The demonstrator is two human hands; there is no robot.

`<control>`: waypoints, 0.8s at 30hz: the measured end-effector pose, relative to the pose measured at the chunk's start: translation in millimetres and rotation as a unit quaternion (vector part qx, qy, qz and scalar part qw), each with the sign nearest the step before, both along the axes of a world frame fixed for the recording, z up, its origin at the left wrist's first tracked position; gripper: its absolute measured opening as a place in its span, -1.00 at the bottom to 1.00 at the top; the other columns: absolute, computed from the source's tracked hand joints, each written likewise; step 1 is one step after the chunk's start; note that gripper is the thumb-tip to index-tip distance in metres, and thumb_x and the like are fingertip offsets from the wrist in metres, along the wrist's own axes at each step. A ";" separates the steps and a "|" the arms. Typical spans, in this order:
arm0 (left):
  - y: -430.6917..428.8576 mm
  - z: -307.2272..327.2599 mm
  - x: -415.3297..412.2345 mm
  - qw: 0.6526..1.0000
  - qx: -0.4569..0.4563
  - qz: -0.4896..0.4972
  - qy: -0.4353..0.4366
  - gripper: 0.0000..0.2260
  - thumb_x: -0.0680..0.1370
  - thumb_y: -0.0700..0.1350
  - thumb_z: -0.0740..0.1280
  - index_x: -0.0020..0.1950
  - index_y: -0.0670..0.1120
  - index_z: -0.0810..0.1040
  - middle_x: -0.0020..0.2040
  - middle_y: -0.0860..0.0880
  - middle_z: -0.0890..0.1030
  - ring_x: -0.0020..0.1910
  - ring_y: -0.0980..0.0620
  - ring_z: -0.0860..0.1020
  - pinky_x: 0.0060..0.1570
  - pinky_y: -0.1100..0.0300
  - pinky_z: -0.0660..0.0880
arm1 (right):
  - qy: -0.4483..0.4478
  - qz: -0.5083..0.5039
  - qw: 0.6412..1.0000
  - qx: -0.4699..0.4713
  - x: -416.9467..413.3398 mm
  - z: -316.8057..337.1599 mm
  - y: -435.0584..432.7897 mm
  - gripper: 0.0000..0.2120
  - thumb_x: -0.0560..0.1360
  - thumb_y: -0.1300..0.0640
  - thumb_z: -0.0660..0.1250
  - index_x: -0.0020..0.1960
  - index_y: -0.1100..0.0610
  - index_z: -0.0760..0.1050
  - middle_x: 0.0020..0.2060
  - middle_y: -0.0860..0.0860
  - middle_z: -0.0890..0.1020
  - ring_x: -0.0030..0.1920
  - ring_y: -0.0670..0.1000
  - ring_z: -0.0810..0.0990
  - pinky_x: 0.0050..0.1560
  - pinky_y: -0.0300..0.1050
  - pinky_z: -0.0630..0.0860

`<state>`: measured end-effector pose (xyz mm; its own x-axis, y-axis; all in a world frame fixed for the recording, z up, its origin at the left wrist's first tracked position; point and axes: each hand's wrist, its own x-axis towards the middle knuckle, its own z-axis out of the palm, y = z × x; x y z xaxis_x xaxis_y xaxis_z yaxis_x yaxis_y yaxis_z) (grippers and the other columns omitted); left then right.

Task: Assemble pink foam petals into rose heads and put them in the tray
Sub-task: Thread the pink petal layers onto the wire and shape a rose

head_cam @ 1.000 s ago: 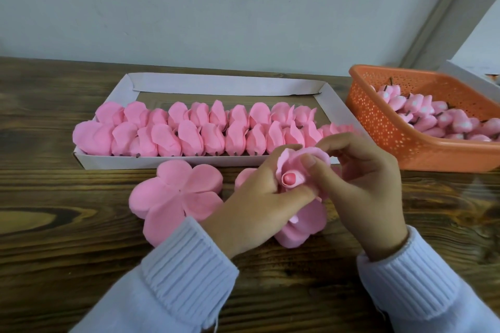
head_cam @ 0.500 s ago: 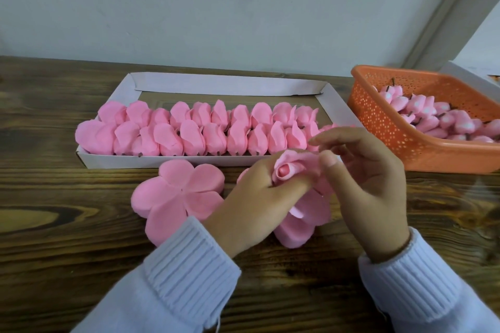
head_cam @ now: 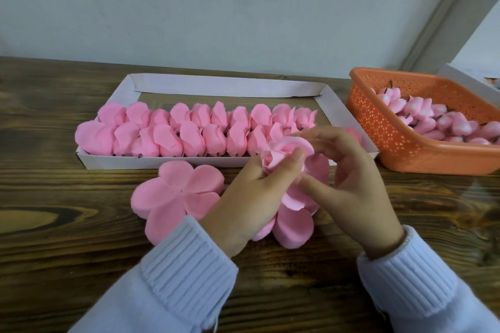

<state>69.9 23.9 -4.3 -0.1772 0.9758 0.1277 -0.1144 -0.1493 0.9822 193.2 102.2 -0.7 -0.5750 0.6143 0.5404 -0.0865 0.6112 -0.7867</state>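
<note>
A half-formed pink foam rose head (head_cam: 284, 153) sits between my two hands, just in front of the white tray (head_cam: 167, 161). My left hand (head_cam: 254, 197) grips it from the left, thumb pressed on its petals. My right hand (head_cam: 351, 178) curls round its right side, thumb under the loose outer petals (head_cam: 295, 219), which hang down to the table. A flat five-lobed petal piece (head_cam: 178, 194) lies on the wood to the left. The tray holds two rows of finished rose heads (head_cam: 186, 130).
An orange perforated basket (head_cam: 389, 138) at the right holds several pink buds with dark stems. The wooden table runs back to a pale wall. A white box corner (head_cam: 468, 76) shows behind the basket.
Both hands have kept working the rose head in place. My right thumb has dropped below the bud and its fingers now arch over it; more petals wrap the centre.
</note>
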 end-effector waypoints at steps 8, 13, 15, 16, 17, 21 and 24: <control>-7.0 7.6 -2.7 0.997 0.027 -0.074 0.011 -0.71 0.57 -0.17 0.27 0.30 -0.09 0.50 0.12 -0.18 0.62 0.14 -0.01 0.59 0.17 0.20 0.53 | 0.008 0.067 0.993 -0.100 0.9 0.8 2.6 -0.68 0.40 0.25 0.42 0.12 0.05 0.50 0.03 0.03 0.67 0.09 0.01 0.64 0.05 -0.12 0.58; -7.9 8.0 -4.4 0.996 0.040 -0.077 0.012 -0.69 0.53 -0.27 0.34 0.27 -0.11 0.49 0.05 -0.12 0.66 0.06 0.02 0.63 -0.02 0.25 0.58 | -0.030 0.119 0.984 -0.132 2.0 1.3 1.2 -0.58 0.42 0.36 0.34 0.23 0.10 0.40 0.09 0.11 0.65 0.11 0.06 0.64 0.04 -0.14 0.57; -9.8 9.4 -4.2 0.997 0.032 -0.071 0.018 -0.71 0.55 -0.27 0.32 0.25 -0.07 0.51 -0.06 0.01 0.68 -0.08 0.18 0.64 -0.25 0.43 0.50 | -0.042 0.119 0.984 -0.128 1.7 1.7 -0.1 -0.57 0.42 0.31 0.37 0.25 0.11 0.38 0.07 0.07 0.66 0.11 0.02 0.63 0.03 -0.20 0.54; -10.2 10.0 -4.0 0.997 0.028 -0.067 0.021 -0.73 0.57 -0.26 0.30 0.25 -0.08 0.51 -0.08 0.02 0.68 -0.18 0.24 0.63 -0.35 0.51 0.45 | -0.045 0.114 0.985 -0.123 1.6 2.0 -0.8 -0.55 0.41 0.26 0.39 0.26 0.11 0.38 0.07 0.06 0.66 0.11 0.01 0.63 0.03 -0.21 0.54; -10.4 10.4 -3.8 0.998 0.024 -0.060 0.026 -0.75 0.58 -0.25 0.28 0.25 -0.10 0.52 -0.08 -0.01 0.68 -0.26 0.27 0.61 -0.41 0.55 0.40 | -0.048 0.108 0.986 -0.115 1.2 2.4 -1.4 -0.54 0.41 0.21 0.40 0.27 0.12 0.37 0.07 0.03 0.66 0.11 0.00 0.63 0.05 -0.20 0.54; -8.1 7.2 -3.2 0.998 0.014 -0.021 0.053 -0.83 0.60 -0.15 0.28 0.16 -0.06 0.57 0.03 -0.16 0.66 -0.20 0.14 0.63 -0.29 0.46 0.49 | -0.063 0.084 0.992 -0.064 0.5 2.1 -2.2 -0.51 0.42 0.17 0.42 0.30 0.12 0.35 0.08 -0.07 0.64 0.12 -0.05 0.61 0.11 -0.18 0.52; -6.0 6.9 -1.6 0.999 0.001 0.016 0.037 -0.67 0.52 -0.01 0.34 0.30 0.07 0.51 0.13 0.05 0.65 0.08 0.21 0.59 0.02 0.37 0.51 | -0.048 0.049 0.998 -0.010 0.5 0.8 -0.4 -0.53 0.42 0.10 0.45 0.28 0.04 0.38 0.11 -0.12 0.59 0.18 -0.05 0.56 0.18 -0.20 0.45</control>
<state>68.2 17.9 2.6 -0.1984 0.9694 0.1445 -0.0359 -0.1545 0.9873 193.6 101.8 0.1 -0.6805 0.5637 0.4682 -0.0690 0.5868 -0.8068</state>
